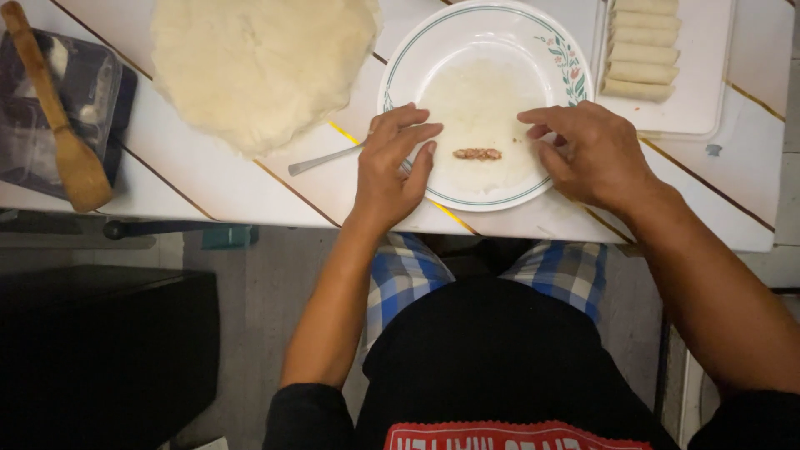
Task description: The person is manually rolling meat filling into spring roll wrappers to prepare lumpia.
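Far left of the plate [560,50], one wooden spoon [58,125] lies on a dark container [92,83]; nearer sits one stack of round wrappers [258,67]. The left hand [392,171], fingers loose, rests on the plate's left rim over one utensil handle [321,160]. One wrapper [479,108] with one filling strip [477,154] lies on the plate. The right hand [596,154], curled, touches the wrapper's right edge. Five rolls [640,50] lie right of the plate.

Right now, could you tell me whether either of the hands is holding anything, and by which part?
Nothing is gripped: the left hand and right hand rest fingertips on opposite edges of the thin wrapper on the plate.
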